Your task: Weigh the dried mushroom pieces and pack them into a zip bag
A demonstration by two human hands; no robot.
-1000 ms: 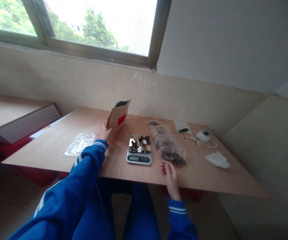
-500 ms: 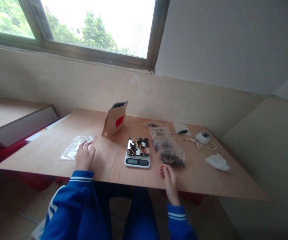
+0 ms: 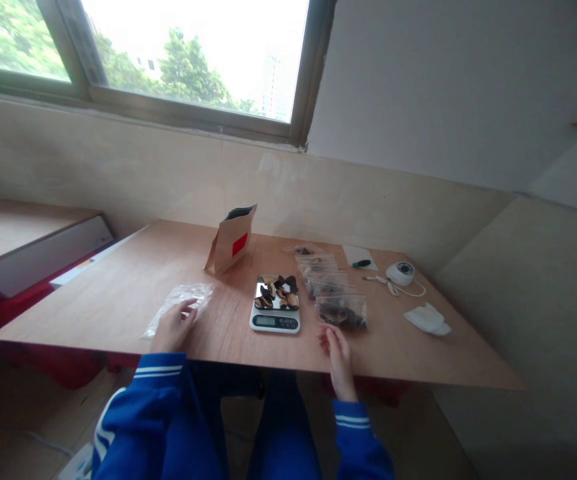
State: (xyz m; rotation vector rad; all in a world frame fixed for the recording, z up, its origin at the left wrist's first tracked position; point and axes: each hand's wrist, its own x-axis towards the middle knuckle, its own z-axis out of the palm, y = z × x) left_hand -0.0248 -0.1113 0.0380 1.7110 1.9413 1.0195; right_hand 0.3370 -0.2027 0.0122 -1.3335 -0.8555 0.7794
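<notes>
My left hand [image 3: 175, 328] lies over a clear plastic bag [image 3: 165, 308] left of the scale, its fingers bent onto the film and closed on it. My right hand [image 3: 338, 357] rests at the table's front with fingers curled in and nothing visible in them. Its fingertips are beside the lower left corner of a zip bag [image 3: 343, 315] of dark dried slices; whether they touch is unclear. Between my hands stands a white kitchen scale [image 3: 275, 323] with dried dark-edged slices [image 3: 277, 292], perhaps mushroom, on its plate. Its display digits are too small to read.
A brown paper pouch [image 3: 231, 243] with a red label stands open-topped behind the scale. More filled zip bags [image 3: 318, 270] lie in a row behind the front one. At right are a green-and-black tool [image 3: 362, 264] on paper, a white corded device [image 3: 399, 273] and a crumpled white tissue [image 3: 427, 319].
The clear plastic bag has slid right and toward me with my left hand, whose fingers have bent further. My right hand has stayed nearly in place. The view has shifted slightly.
</notes>
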